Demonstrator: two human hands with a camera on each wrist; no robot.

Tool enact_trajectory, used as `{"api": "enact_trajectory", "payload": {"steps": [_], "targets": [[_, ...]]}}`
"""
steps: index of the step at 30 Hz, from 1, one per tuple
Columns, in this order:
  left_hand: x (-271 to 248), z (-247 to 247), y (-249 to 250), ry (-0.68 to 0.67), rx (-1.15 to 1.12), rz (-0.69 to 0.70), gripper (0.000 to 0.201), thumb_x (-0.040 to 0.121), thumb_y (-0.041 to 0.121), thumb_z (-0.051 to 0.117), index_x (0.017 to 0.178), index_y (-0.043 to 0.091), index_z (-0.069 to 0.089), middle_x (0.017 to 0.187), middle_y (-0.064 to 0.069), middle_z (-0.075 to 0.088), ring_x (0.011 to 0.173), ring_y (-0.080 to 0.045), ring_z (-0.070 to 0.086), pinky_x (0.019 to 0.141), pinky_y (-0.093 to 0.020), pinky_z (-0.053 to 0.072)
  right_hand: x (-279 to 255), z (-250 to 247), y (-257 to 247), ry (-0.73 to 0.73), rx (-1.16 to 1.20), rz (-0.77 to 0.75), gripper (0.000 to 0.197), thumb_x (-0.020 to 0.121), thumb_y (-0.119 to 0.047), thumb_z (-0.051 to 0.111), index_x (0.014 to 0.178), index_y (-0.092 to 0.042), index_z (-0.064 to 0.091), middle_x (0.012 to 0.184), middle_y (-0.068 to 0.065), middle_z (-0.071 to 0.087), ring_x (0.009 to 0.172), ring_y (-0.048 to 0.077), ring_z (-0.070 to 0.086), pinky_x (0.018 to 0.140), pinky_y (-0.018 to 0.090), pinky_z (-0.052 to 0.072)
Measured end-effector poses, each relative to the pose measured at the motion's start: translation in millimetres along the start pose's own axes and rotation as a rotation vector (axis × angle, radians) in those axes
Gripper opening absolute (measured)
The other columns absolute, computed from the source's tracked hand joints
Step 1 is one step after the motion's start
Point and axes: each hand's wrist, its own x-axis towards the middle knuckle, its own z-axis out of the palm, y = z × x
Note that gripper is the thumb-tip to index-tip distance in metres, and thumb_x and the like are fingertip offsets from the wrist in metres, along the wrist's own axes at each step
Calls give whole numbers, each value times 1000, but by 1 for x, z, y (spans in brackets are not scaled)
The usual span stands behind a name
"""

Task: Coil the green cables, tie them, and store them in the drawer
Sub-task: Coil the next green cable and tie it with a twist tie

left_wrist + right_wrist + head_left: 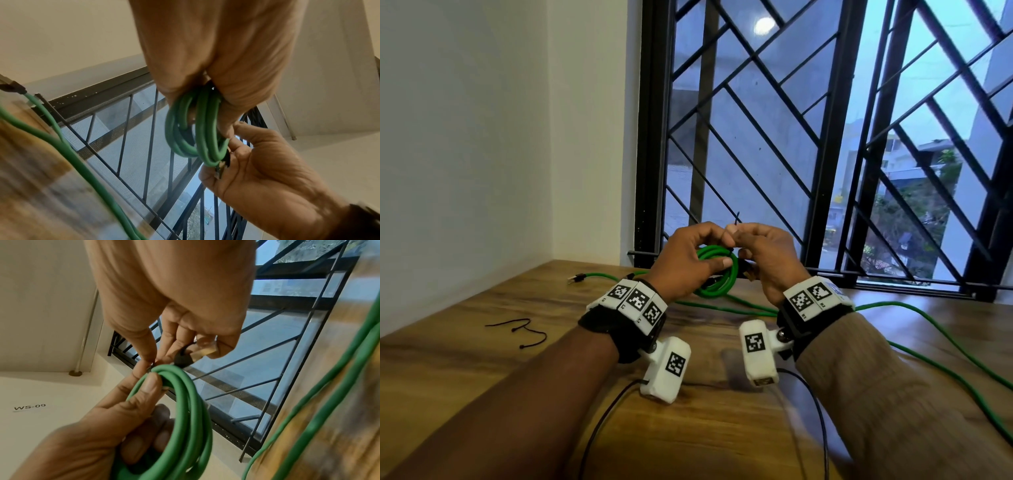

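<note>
Both hands raised above the worktop [524,370], near the far edge by the barred window [825,137], wrists bent upward. Left hand [688,257] grips the coiled green cable [717,270], fingers curled through the loops, thumb laid across the strands. Right hand [763,253] pinches a thin black tie [737,219] at the top of the coil, thumb and forefinger meeting the left fingertips. Coil held in the air, clear of the worktop. Head view only: loose green cable [945,363] trailing across the worktop to the right, its plug [576,278] lying far left; spare black ties [524,330] near left. Left wrist view adds a connector [220,170] hanging at the coil's lower end against the right palm. Right wrist view adds a wall label [29,407] reading "WS-09".
</note>
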Motion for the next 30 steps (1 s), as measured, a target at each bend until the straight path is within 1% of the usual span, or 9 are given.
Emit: {"api": "enact_trajectory", "payload": {"steps": [3,5,8,9,12,16,20,25,30], "targets": [[0,0,0,1,5,7,23,84,-1,78,101,13,71,103,-1,76,102,-16,72,99,-50,56,0,2,0,19,-57,-43,17,94,-18,76,78,-13,72,73,11,66,52,16,47,45,26,34],[0,2,1,-12,-22,-5,22,86,-2,76,104,10,70,104,-3,75,99,-16,72,95,-50,58,2,4,1,81,-138,-118,21,95,-13,74,75,-13,68,65,4,66,51,13,52,45,25,40],[-1,5,1,-27,-24,-17,21,86,-1,76,104,8,68,107,-4,76,105,-15,72,99,-46,56,7,7,6,146,-267,-231,23,91,-15,75,71,-20,63,72,12,69,68,28,66,66,40,57],[-1,6,1,-30,-23,-22,21,86,0,76,103,9,68,107,-4,76,107,-15,71,100,-44,56,7,7,7,153,-297,-245,25,90,-16,74,70,-23,61,70,12,67,68,30,64,69,43,56],[-1,7,4,-39,-53,-51,21,86,-3,76,101,10,68,106,-6,75,104,-16,72,88,-37,59,7,8,9,158,-365,-279,29,92,-12,72,70,-22,57,58,0,56,58,14,55,60,34,48],[-2,7,8,-42,-78,-49,21,84,-6,76,100,5,67,104,-10,75,100,-11,72,85,-25,58,3,8,9,164,-405,-324,24,92,-8,72,74,-16,57,61,-1,59,57,9,57,54,27,46],[-3,7,12,-57,-80,-64,20,86,-6,75,104,-2,66,104,-10,74,89,-2,70,64,-13,54,4,7,10,170,-396,-334,24,91,-7,72,74,-14,57,60,0,58,56,10,56,54,27,45],[-5,3,15,-118,-64,-107,18,89,3,76,103,7,66,111,-12,72,100,-21,73,62,-45,64,6,7,15,167,-305,-268,27,87,-7,74,69,-15,56,49,-6,50,50,9,47,54,26,40],[-7,1,16,-139,-49,-113,14,90,7,76,99,10,66,109,-11,71,88,-15,73,58,-33,60,7,9,14,163,-246,-118,34,91,-8,71,65,-21,52,64,8,58,58,19,52,54,27,42]]}}
